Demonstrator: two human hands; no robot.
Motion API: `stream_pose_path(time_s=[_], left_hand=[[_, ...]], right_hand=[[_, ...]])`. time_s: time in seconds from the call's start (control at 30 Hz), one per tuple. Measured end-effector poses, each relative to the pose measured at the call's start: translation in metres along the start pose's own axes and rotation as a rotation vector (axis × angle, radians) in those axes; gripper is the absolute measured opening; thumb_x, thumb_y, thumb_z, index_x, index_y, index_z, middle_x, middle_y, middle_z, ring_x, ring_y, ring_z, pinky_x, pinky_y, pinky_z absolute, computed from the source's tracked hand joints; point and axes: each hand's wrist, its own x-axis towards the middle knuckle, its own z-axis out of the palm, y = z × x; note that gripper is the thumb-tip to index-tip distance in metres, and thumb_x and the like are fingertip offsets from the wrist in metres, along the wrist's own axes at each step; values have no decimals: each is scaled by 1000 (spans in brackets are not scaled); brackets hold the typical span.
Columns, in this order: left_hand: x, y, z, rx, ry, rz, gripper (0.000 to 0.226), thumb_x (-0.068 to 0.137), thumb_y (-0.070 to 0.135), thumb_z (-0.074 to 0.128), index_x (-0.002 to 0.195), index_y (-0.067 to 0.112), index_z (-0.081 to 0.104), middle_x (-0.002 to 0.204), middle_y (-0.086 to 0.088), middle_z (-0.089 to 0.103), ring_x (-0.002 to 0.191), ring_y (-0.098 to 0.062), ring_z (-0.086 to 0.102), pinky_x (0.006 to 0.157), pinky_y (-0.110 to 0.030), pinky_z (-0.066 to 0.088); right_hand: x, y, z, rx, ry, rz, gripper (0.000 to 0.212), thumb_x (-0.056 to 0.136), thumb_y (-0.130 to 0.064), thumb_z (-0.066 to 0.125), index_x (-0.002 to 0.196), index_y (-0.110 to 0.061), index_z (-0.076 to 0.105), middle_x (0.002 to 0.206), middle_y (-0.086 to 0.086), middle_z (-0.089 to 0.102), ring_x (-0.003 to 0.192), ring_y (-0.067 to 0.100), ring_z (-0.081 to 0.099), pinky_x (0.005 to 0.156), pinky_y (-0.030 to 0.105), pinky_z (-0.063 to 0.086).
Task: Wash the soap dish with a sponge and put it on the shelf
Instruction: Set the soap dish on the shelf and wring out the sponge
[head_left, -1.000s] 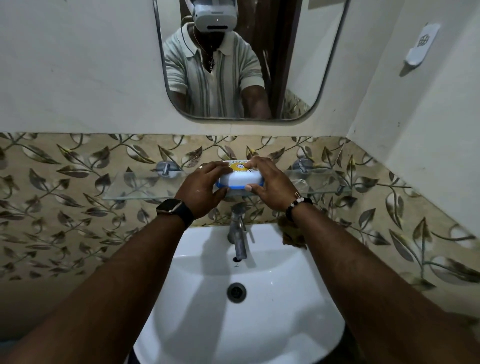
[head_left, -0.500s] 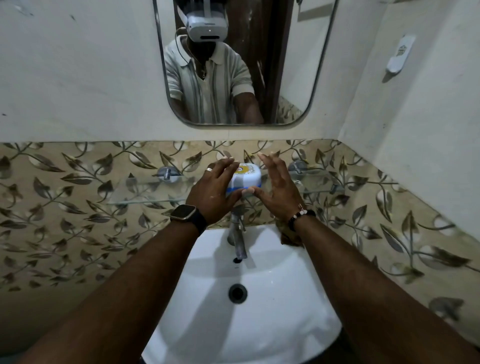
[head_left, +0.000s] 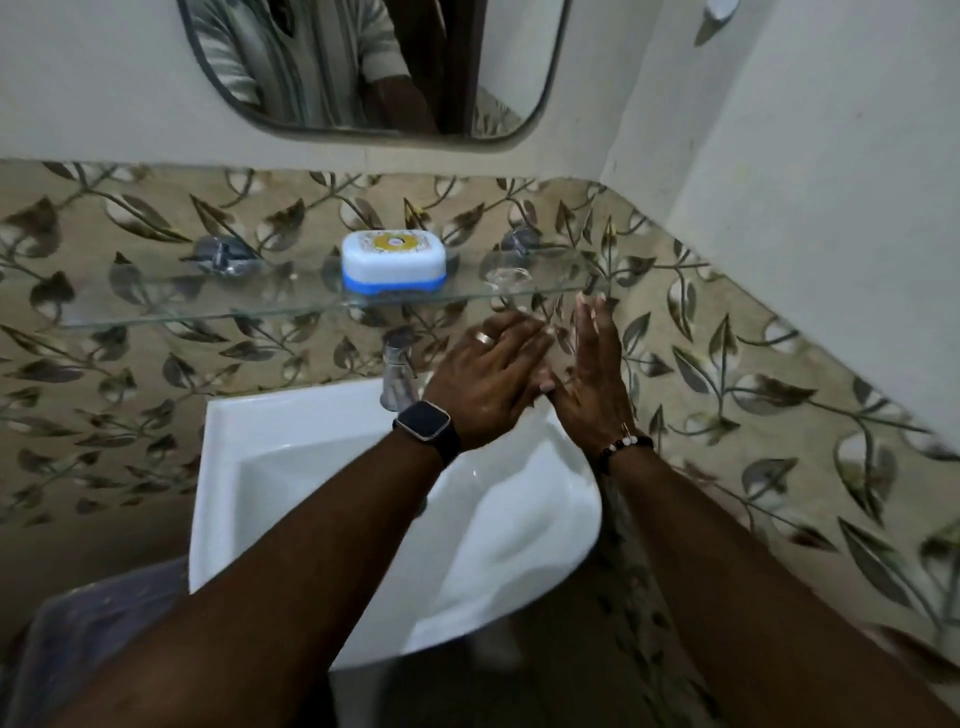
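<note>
The soap dish (head_left: 394, 261), white with a blue base and a yellow round label on its lid, stands alone on the glass shelf (head_left: 156, 306) against the leaf-patterned tiles. Both hands are below the shelf and to the right of the dish, over the basin's right side. My left hand (head_left: 485, 382), with a ring and a watch at the wrist, has its fingers spread and holds nothing. My right hand (head_left: 592, 374) is flat with fingers straight, also holding nothing. The two hands touch near the fingertips. No sponge is in view.
A white wash basin (head_left: 291, 467) sits under the shelf with a metal tap (head_left: 397, 374) at its back. A mirror (head_left: 374, 67) hangs above. A white wall closes in on the right. A translucent plastic container (head_left: 88, 639) is at the lower left.
Both hands have let go of the soap dish and dropped below the shelf to the right. The dish stays on the shelf. The camera has tilted down and shifted.
</note>
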Motion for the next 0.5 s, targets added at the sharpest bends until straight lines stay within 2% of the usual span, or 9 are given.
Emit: stream_pose_path(time_s=[0.07,0.2,0.3,0.37,0.43,0.5], left_hand=[[-12,9,22,-22,-19,28,45,104,34,45,138,6,57,143,-16,57,136,-36,47,110,-49,36],[-34,13,63,-45,-176,-61,54,105,39,39,149,8,42,155,-12,43,146,-32,33,118,-46,27],[-38,3,85,-34,-275,-139,63,103,46,38,153,10,33,161,-11,34,151,-31,22,123,-45,17],[-37,-9,101,-22,-336,-200,67,101,47,41,156,12,27,164,-11,25,154,-31,13,124,-47,12],[-36,-21,118,-2,-395,-240,69,99,41,47,157,14,22,167,-11,18,154,-31,6,124,-47,6],[-34,-30,134,16,-445,-266,75,96,32,53,158,13,17,167,-11,12,154,-32,4,124,-48,3]], right_hand=[[-13,15,3,8,-51,-21,89,92,-44,56,159,-21,2,166,13,-3,155,28,0,124,45,18],[-36,35,20,31,-144,36,82,96,-62,41,159,-26,1,167,8,-6,155,22,-3,123,26,6],[-39,52,39,34,-205,94,86,94,-69,38,159,-25,3,167,8,-8,155,18,-4,121,31,8],[-32,63,54,38,-251,116,86,93,-70,37,159,-28,1,167,5,-10,154,16,-7,120,29,5],[-26,73,69,22,-296,119,84,94,-67,39,158,-32,-1,167,1,-14,154,14,-9,119,22,1],[-20,81,82,-10,-337,84,82,96,-60,43,158,-30,-3,166,2,-14,154,18,-8,123,27,4]])
